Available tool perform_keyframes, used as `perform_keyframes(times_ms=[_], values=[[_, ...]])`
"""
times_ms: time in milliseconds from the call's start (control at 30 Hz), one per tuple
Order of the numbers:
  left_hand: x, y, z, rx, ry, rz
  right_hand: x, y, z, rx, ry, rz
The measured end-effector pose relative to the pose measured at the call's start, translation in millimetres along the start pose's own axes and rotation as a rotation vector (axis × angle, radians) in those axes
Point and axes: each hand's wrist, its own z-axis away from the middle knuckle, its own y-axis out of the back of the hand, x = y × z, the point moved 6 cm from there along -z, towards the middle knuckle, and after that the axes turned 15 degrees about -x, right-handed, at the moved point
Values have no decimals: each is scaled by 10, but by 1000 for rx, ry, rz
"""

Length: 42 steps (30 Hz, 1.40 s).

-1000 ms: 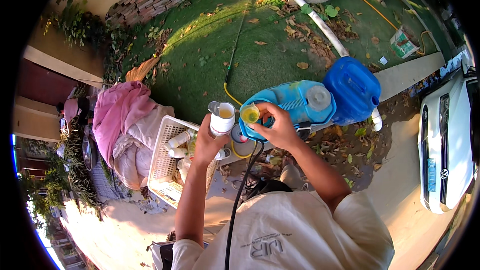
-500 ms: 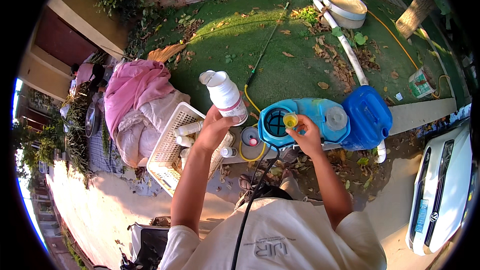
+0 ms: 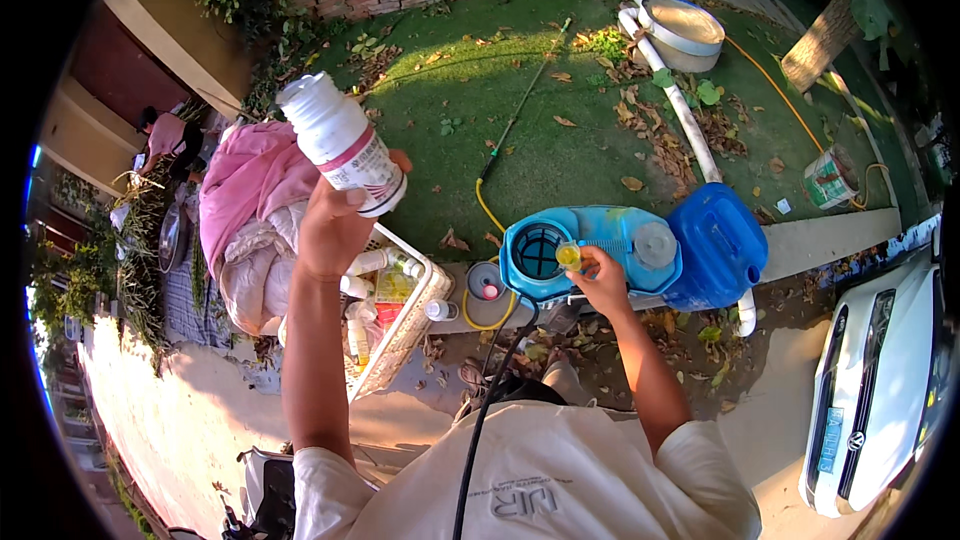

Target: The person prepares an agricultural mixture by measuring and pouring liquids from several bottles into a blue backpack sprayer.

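Observation:
My left hand (image 3: 335, 235) is wrapped round a white plastic bottle (image 3: 325, 130) with a maroon-and-white label, its mouth uncapped and tilted up and to the left. Between the fingertips of my right hand (image 3: 604, 285) is a small clear measuring cup (image 3: 568, 257) with yellow liquid in it. The cup is over the right edge of a round black strainer (image 3: 537, 248), set in the open mouth of a light-blue sprayer tank (image 3: 600, 222). A grey round lid (image 3: 482, 275) lies left of the tank, with a small red-and-white cap on it.
A cream plastic crate (image 3: 412, 332) of bottles stands on the left, by pink bedding (image 3: 255, 175). A small white bottle (image 3: 441, 311) lies beside it. Right of the tank is a blue jerrycan (image 3: 718, 245). A yellow hose (image 3: 487, 202) and a black one (image 3: 490, 390) run nearby. Another person (image 3: 165, 140) crouches far left.
My left hand has carried the bottle up and to the left, away from the tank. The cup in my right hand has shifted slightly left and down, still by the tank's mouth.

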Motion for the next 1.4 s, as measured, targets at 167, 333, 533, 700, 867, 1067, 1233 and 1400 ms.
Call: perform_keyframes(times_ms=[167, 333, 533, 700, 867, 1067, 1233, 1400], values=[[-97, -64, 57, 35, 32, -51, 73, 81, -13, -59, -77, 69], [-216, -87, 157, 16, 51, -69, 66, 85, -85, -63, -25, 189], [-288, -3, 307, 74, 35, -40, -218, 136, -268, -115, 25, 506], [-312, 86, 430, 159, -3, 1, -551, 14, -500, -125, 146, 722], [-215, 33, 471, 133, -4, 19, -698, -163, -727, -268, 176, 921], [-140, -8, 512, 136, -36, 103, -587, -105, -821, -270, 153, 910], [-154, -35, 568, 164, -22, -22, -539, -91, -770, -308, 67, 750], [-147, 36, 617, 162, -56, 30, -518, -164, -699, -263, 64, 725]])
